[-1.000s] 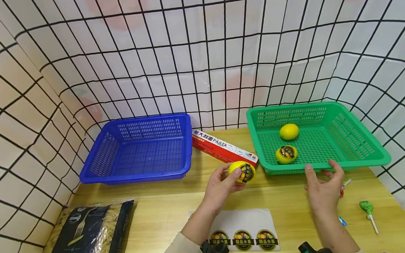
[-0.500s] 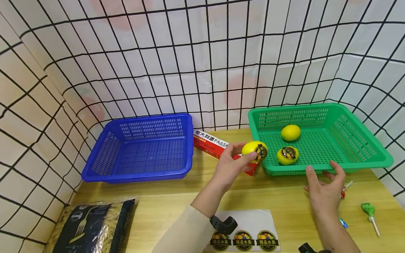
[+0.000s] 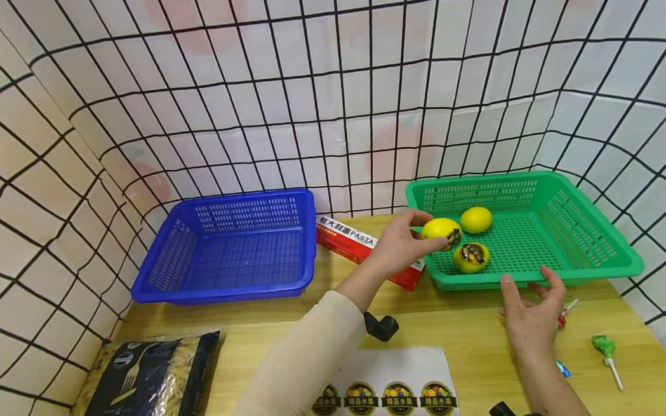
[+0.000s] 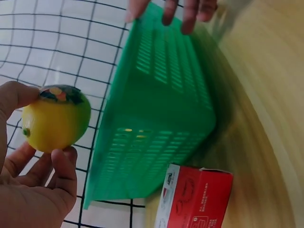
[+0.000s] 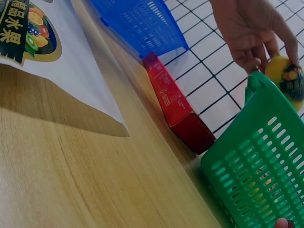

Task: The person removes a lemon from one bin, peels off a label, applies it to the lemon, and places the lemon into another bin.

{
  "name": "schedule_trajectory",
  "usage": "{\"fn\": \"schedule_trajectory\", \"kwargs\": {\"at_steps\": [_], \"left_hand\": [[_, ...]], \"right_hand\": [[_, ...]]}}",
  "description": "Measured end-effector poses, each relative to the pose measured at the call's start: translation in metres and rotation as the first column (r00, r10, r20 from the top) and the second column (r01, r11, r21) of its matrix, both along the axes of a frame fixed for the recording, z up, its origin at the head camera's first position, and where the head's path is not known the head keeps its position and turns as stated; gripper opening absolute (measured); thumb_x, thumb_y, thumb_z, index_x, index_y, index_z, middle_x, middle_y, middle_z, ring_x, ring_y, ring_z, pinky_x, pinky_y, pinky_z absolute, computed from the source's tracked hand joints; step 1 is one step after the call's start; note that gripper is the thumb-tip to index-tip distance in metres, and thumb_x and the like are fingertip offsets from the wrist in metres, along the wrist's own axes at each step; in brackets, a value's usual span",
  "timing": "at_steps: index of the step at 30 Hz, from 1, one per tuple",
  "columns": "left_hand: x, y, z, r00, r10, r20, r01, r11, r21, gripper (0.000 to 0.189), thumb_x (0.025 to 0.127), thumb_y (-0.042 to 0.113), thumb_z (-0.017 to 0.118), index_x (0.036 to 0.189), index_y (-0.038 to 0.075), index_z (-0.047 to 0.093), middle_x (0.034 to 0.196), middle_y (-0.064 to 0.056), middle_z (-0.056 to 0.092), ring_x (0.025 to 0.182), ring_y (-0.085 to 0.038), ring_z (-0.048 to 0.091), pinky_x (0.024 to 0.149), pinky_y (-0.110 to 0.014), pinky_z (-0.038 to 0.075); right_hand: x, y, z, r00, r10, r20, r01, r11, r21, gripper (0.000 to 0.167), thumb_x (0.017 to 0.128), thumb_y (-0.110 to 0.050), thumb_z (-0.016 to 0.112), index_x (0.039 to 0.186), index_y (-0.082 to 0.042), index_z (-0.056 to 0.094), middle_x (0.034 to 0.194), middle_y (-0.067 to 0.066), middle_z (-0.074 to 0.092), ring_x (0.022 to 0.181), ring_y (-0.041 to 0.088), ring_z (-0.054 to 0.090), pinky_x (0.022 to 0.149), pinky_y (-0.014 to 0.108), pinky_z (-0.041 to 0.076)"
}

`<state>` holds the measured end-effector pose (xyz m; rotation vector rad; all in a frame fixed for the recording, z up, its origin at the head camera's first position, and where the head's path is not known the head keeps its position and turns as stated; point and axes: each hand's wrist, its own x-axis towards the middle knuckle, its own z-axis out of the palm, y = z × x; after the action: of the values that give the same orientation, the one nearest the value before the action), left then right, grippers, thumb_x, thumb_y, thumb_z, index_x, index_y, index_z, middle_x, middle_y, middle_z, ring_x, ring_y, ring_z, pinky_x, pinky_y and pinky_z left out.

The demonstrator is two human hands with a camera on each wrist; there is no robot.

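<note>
My left hand [image 3: 405,242] pinches a yellow lemon [image 3: 440,228] between thumb and fingers, over the left rim of the green basket [image 3: 566,275]. A dark round fruit sticker [image 4: 61,94] lies on this lemon, near my thumb. Inside the basket are two more lemons: a plain one [image 3: 476,219] at the back and a stickered one [image 3: 467,265] nearer the front. At the basket's front rim my right hand [image 3: 531,323] rests with thumb and forefinger spread, their tips touching the rim. Its other fingers are partly hidden underneath.
A blue basket [image 3: 224,293] stands at the left. Between the baskets lies a red and white pasta box [image 3: 347,245]. A penne bag [image 3: 144,391] is at front left, a sticker sheet [image 3: 389,370] at front centre. Lollipops, one green [image 3: 603,344], lie at right. Gridded cloth [image 3: 326,94] hangs behind.
My left hand has carried its lemon right and away from me, from in front of the pasta box to over the green basket's left side. My right hand has stayed at the rim.
</note>
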<state>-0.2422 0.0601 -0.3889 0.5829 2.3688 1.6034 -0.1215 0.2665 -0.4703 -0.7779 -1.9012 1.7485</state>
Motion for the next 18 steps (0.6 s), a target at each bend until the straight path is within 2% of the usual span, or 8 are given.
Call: {"fn": "schedule_trajectory", "kwargs": {"at_steps": [4, 10, 18], "left_hand": [[-0.006, 0.009, 0.000, 0.999, -0.046, -0.028, 0.044, 0.996, -0.072, 0.049, 0.087, 0.035, 0.081, 0.128, 0.018, 0.060, 0.124, 0.003, 0.065, 0.092, -0.009, 0.060, 0.070, -0.021, 0.056], [-0.009, 0.019, -0.005, 0.993, -0.080, -0.092, 0.062, 0.981, -0.181, 0.045, 0.089, 0.038, 0.079, 0.126, 0.022, 0.060, 0.121, 0.005, 0.067, 0.095, -0.007, 0.060, 0.076, -0.017, 0.053], [-0.010, 0.025, -0.009, 0.988, -0.085, -0.128, 0.054, 0.971, -0.232, 0.044, 0.090, 0.042, 0.078, 0.127, 0.024, 0.060, 0.121, 0.008, 0.067, 0.095, -0.005, 0.060, 0.078, -0.016, 0.052]], "right_hand": [[0.001, 0.000, -0.001, 1.000, 0.002, 0.002, -0.002, 1.000, -0.007, 0.072, 0.095, -0.033, 0.071, 0.154, -0.032, 0.028, 0.120, -0.008, 0.037, 0.073, 0.006, 0.057, 0.055, 0.017, 0.054], [0.001, -0.001, -0.001, 1.000, 0.005, 0.016, -0.004, 1.000, -0.022, 0.073, 0.095, -0.035, 0.072, 0.153, -0.034, 0.028, 0.123, -0.007, 0.038, 0.075, 0.008, 0.056, 0.056, 0.018, 0.055], [0.001, -0.002, -0.002, 0.999, -0.007, -0.035, 0.008, 1.000, 0.018, 0.070, 0.096, -0.031, 0.071, 0.152, -0.031, 0.030, 0.116, -0.008, 0.039, 0.067, 0.004, 0.055, 0.053, 0.015, 0.052]]}}
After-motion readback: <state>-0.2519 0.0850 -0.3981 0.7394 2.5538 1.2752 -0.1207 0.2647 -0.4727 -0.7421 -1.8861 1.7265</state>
